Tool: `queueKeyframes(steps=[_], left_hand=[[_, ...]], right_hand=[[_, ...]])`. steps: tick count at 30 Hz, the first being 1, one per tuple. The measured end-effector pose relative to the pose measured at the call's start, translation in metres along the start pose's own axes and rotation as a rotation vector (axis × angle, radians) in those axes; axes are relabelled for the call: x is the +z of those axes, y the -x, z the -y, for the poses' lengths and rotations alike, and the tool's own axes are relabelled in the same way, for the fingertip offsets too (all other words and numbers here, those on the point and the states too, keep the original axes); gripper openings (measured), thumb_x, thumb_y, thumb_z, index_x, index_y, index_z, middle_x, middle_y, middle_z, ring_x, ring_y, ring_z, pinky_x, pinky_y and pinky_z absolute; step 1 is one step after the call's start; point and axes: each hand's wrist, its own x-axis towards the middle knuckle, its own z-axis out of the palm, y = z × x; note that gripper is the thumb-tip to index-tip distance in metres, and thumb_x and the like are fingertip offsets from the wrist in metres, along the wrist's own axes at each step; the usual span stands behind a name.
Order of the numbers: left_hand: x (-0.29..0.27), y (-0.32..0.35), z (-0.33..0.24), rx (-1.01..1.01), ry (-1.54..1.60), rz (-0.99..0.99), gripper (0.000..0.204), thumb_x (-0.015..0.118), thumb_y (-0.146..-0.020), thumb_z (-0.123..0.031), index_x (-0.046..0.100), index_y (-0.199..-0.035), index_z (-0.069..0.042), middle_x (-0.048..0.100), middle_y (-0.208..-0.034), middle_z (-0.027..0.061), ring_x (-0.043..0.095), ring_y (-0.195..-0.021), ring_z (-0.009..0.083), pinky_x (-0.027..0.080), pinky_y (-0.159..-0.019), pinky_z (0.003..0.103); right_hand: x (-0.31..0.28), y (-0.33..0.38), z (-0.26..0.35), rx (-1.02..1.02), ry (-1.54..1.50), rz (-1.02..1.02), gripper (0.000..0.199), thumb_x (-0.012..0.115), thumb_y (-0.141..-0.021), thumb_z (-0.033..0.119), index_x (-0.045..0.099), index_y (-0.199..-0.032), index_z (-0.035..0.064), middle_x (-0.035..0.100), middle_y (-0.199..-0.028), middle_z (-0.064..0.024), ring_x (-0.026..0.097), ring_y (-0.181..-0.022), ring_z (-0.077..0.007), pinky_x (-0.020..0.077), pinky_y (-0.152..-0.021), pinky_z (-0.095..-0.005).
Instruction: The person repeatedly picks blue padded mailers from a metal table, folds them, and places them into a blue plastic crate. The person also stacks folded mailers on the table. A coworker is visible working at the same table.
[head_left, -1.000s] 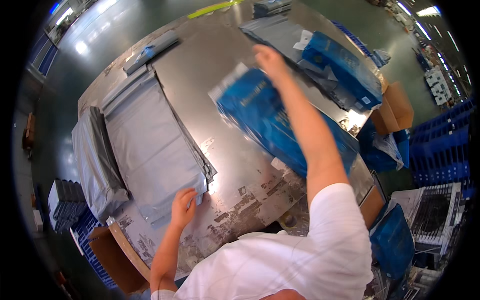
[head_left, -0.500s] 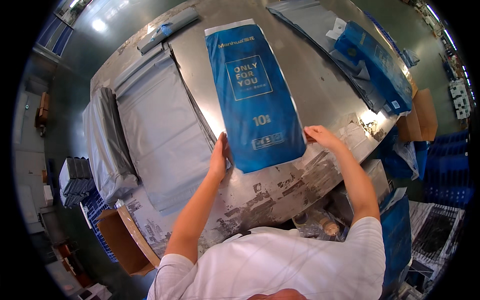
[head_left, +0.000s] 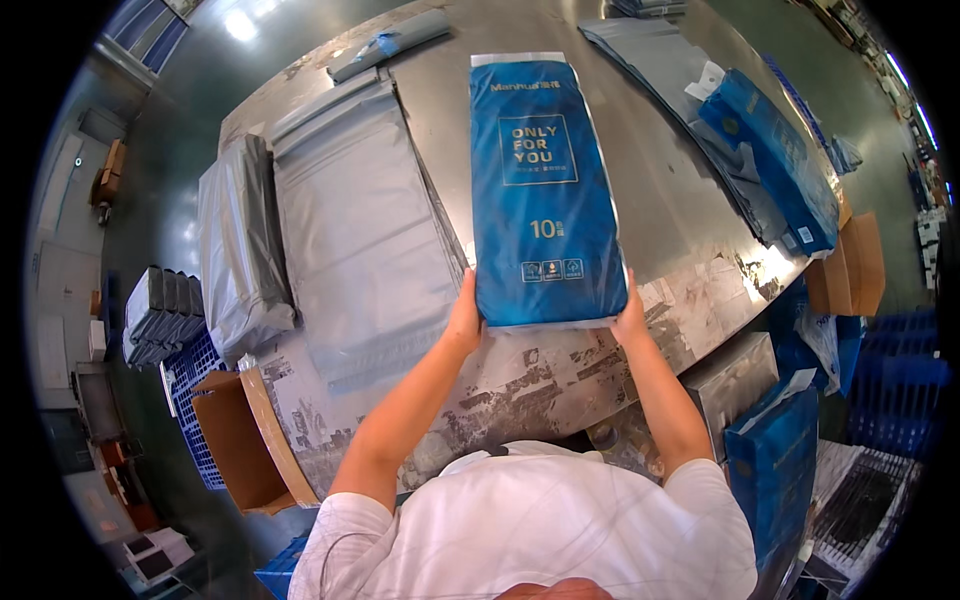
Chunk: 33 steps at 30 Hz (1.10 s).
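Blue package (head_left: pixel 545 205) over mid worktop (head_left: pixel 437 110), right of grey bags (head_left: pixel 350 210). My left grip (head_left: pixel 464 318) and right grip (head_left: pixel 630 318), part-curled, hold opposite sides at near end, probably to keep it straight; whether lifted, I cannot tell.

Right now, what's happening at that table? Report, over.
Left hand and right hand holding blue package at its near end. Unclear whether it's lifted. Flat grey bags lie left; nothing visibly blocking.
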Motion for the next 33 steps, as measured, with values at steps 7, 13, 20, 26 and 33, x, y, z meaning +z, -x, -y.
queueKeyframes(steps=[7,13,20,26,33], left_hand=[[0.004,0.073,-0.025,0.232,-0.392,0.154,0.076,0.028,-0.086,-0.064,0.015,-0.143,-0.016,0.015,-0.147,0.0048,0.018,-0.132,0.0234,0.020,-0.104,0.039],[0.058,0.146,-0.060,0.888,-0.449,0.379,0.065,0.053,-0.087,-0.019,0.018,-0.140,-0.003,0.015,-0.146,0.0122,0.019,-0.133,0.0219,0.020,-0.105,0.036],[0.082,0.151,-0.089,0.934,-0.176,0.259,0.028,0.050,-0.082,0.005,0.055,-0.110,0.002,0.019,-0.145,0.0103,0.031,-0.127,0.0201,0.031,-0.099,0.032],[0.082,0.157,-0.095,0.798,0.046,0.299,0.012,0.050,-0.090,-0.009,0.056,-0.080,-0.004,0.028,-0.141,0.0065,0.037,-0.123,0.0192,0.034,-0.098,0.039],[0.076,0.162,-0.091,0.731,0.113,0.342,0.015,0.051,-0.090,-0.012,0.055,-0.076,-0.006,0.030,-0.140,0.0027,0.038,-0.122,0.0194,0.033,-0.098,0.043]], right_hand=[[0.043,0.080,0.049,-0.215,0.126,0.091,0.060,0.031,-0.094,0.047,0.033,-0.132,0.0001,0.041,-0.132,-0.0091,0.038,-0.121,-0.0201,0.0273,-0.102,-0.0346],[0.120,0.149,0.099,-0.799,0.236,0.332,0.060,0.048,-0.090,0.034,0.026,-0.137,0.0039,0.022,-0.143,-0.0149,0.021,-0.133,-0.0243,0.0143,-0.107,-0.0364],[0.149,0.147,0.105,-0.800,-0.026,0.369,0.025,0.057,-0.081,-0.003,0.055,-0.105,0.0016,0.025,-0.141,-0.0123,0.028,-0.129,-0.0235,0.0228,-0.105,-0.0357],[0.144,0.140,0.102,-0.805,-0.112,0.355,0.008,0.055,-0.087,0.010,0.059,-0.086,0.0040,0.029,-0.140,-0.0079,0.036,-0.124,-0.0214,0.0308,-0.101,-0.0366],[0.140,0.144,0.093,-0.764,-0.190,0.360,0.010,0.053,-0.089,0.011,0.057,-0.084,0.0045,0.040,-0.126,-0.0029,0.043,-0.114,-0.0175,0.0346,-0.097,-0.0357]])
